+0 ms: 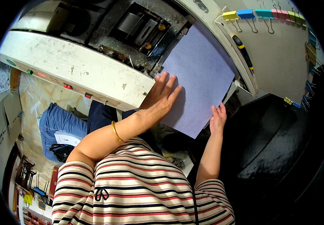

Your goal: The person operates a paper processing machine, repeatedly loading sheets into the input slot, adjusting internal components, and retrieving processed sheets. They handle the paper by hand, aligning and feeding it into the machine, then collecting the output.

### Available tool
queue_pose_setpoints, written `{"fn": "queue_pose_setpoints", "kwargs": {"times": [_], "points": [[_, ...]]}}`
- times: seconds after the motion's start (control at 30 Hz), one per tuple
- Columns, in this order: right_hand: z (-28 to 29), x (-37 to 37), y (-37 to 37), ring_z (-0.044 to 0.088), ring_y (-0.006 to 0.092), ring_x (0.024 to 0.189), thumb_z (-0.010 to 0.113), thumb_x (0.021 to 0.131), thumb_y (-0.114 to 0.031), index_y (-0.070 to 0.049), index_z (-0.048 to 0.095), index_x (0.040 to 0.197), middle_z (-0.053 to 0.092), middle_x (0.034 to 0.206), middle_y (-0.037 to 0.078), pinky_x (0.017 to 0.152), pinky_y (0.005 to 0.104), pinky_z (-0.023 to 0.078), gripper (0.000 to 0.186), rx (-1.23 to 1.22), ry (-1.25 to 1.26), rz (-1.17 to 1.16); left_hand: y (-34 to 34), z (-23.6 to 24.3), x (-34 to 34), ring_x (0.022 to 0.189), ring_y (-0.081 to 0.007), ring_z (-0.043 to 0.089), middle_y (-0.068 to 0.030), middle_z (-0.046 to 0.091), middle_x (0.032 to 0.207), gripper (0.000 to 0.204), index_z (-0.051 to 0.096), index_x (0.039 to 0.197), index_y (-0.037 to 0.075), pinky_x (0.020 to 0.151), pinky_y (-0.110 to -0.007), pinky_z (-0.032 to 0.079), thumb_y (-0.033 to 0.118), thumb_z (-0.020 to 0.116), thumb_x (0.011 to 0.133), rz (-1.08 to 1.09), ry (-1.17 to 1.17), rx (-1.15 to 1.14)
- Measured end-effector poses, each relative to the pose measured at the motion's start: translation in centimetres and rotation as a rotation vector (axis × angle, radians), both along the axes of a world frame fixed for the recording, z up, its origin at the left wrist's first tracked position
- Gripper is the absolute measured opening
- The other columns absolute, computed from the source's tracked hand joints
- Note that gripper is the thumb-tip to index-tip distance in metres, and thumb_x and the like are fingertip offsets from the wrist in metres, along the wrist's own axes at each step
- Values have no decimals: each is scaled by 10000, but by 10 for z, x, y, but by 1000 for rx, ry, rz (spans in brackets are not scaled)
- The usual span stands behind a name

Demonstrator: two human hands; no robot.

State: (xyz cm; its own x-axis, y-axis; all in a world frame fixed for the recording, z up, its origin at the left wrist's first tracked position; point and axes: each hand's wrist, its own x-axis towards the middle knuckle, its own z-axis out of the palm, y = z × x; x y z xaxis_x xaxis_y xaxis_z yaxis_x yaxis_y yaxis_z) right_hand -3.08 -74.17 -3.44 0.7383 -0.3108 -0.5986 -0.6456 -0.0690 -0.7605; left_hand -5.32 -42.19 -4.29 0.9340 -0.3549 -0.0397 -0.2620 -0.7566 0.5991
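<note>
A lavender sheet of paper (203,75) lies in the machine, its far edge against the dark metal bed (169,45) and its near corner hanging over towards me. My left hand (161,95) rests with fingers stretched out and apart on the sheet's left edge, beside the end of the cream front panel (83,71). At the sheet's near right edge, my right hand (218,119) grips the paper between thumb and fingers. Whether more sheets lie beneath cannot be seen.
Coloured binder clips (265,14) line the edge of a pale board at the right, with a yellow-and-black utility knife (243,52) by it. Small red switches (67,86) sit on the panel. A blue cushion (57,127) with papers is at left; a glossy black surface (274,142) lies right.
</note>
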Motion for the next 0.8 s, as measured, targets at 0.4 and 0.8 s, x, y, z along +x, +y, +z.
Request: {"fn": "queue_pose_setpoints", "kwargs": {"times": [0.4,0.8], "points": [[-5,6,-6,372,281,1348,610,920,-25,65,251,1453,367,1460,243,1132,413,265,649,-3,8,4,1,-3,3,1373,-471,238,-234,305,1475,559,478,1366,59,1127,-568,228,76,577,816,23,-17,-15],[-3,9,1,403,267,1323,632,903,-23,53,270,1448,418,1433,208,1114,397,297,659,8,1,-18,3,-1,8,1366,-450,274,-219,340,1463,506,506,1347,81,1135,-556,224,110,564,845,35,-50,30]]}}
